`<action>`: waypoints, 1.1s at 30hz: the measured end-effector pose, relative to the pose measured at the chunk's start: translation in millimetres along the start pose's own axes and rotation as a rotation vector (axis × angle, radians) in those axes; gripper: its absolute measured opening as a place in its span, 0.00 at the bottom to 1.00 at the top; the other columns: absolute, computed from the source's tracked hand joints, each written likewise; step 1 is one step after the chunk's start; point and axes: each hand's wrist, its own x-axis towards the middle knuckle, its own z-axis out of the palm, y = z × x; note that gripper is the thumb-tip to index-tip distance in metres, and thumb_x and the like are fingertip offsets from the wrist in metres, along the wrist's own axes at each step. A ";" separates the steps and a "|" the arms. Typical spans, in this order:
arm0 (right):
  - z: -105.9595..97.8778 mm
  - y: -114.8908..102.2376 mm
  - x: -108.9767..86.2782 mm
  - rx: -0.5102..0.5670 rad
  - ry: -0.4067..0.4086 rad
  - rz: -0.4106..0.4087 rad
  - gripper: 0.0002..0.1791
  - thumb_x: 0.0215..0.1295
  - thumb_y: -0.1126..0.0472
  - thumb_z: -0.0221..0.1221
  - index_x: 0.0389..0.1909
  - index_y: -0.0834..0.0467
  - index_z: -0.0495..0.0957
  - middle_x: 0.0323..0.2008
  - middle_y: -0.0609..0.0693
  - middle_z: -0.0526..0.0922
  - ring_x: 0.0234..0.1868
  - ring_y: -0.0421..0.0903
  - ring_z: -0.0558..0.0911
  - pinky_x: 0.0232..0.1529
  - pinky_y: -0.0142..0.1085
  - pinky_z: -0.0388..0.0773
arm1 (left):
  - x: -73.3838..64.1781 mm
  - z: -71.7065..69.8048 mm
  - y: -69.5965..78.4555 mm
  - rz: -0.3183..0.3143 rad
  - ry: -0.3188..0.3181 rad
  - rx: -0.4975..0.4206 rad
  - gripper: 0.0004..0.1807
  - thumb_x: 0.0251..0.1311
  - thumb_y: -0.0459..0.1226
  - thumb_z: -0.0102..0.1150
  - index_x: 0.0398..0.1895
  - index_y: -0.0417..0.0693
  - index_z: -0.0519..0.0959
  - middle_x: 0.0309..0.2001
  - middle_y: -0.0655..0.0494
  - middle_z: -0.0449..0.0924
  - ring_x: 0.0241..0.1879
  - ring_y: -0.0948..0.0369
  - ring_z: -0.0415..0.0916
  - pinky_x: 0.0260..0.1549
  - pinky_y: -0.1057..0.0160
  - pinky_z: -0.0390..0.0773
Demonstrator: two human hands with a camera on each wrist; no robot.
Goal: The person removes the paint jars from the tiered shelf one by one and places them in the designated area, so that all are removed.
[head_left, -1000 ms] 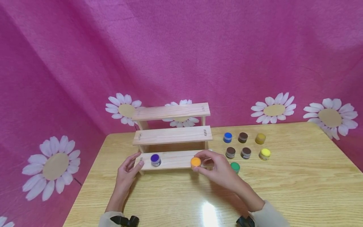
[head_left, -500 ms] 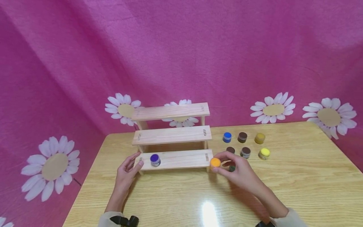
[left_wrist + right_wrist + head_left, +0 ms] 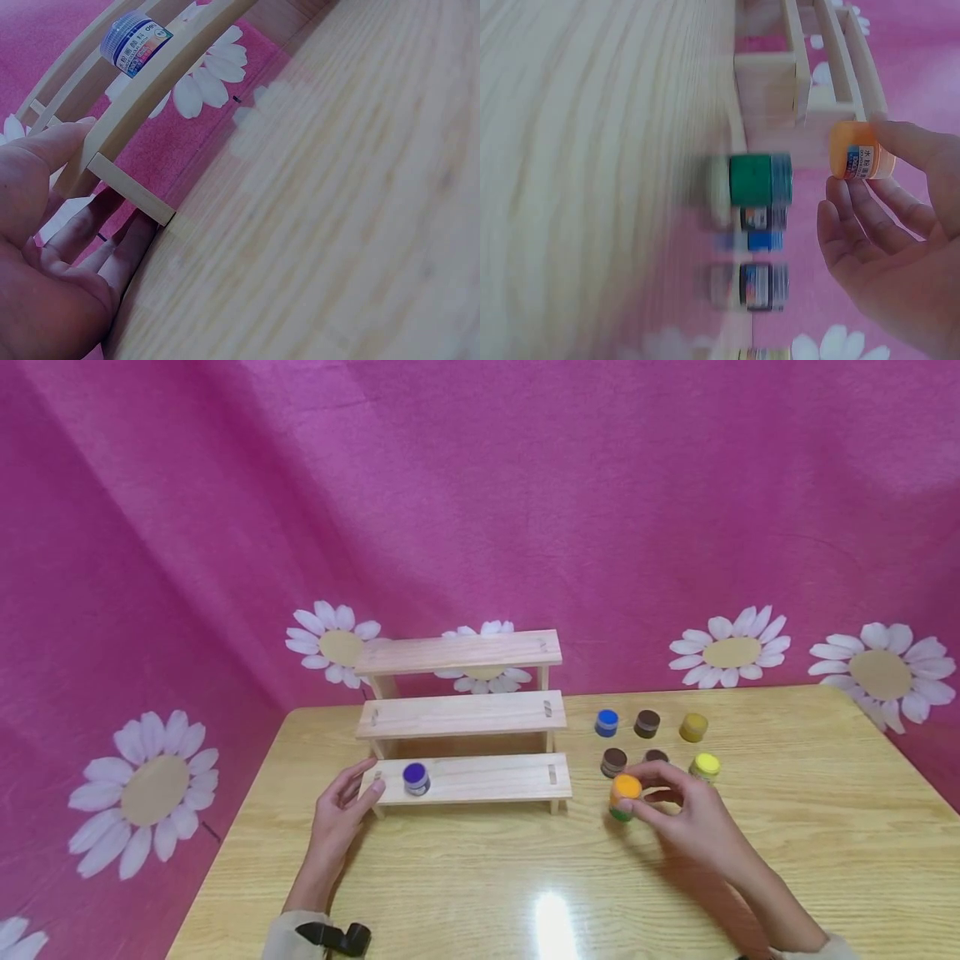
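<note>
A three-tier wooden shelf (image 3: 465,714) stands on the table. My left hand (image 3: 337,818) holds its lowest tier by the left end, thumb on the board (image 3: 127,112) and fingers around the side by the leg. A purple-lidded paint jar (image 3: 416,778) sits on that tier near its left end; its label shows in the left wrist view. My right hand (image 3: 693,818) pinches an orange paint jar (image 3: 859,150) between thumb and fingers, right of the shelf. In the right wrist view the orange jar is apart from a green paint jar (image 3: 757,180), which it mostly covers in the head view.
Right of the shelf stand a blue jar (image 3: 607,722), several dark brown jars (image 3: 613,762), an ochre jar (image 3: 693,727) and a yellow jar (image 3: 705,767). My right hand partly covers one brown jar. A pink flowered cloth (image 3: 480,510) hangs behind the table.
My right hand has carried the orange jar rightward, from above the lowest tier's right part to over the green jar. My left hand stays at the shelf's left end.
</note>
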 end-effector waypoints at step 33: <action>-33.8 54.5 -5.3 -0.135 -0.060 0.185 0.17 0.59 0.64 0.75 0.47 0.64 0.83 0.39 0.52 0.85 0.37 0.34 0.83 0.39 0.28 0.84 | -0.5 -0.3 1.3 -0.006 -0.012 -0.012 0.27 0.68 0.38 0.67 0.69 0.45 0.74 0.73 0.48 0.69 0.75 0.53 0.59 0.71 0.56 0.64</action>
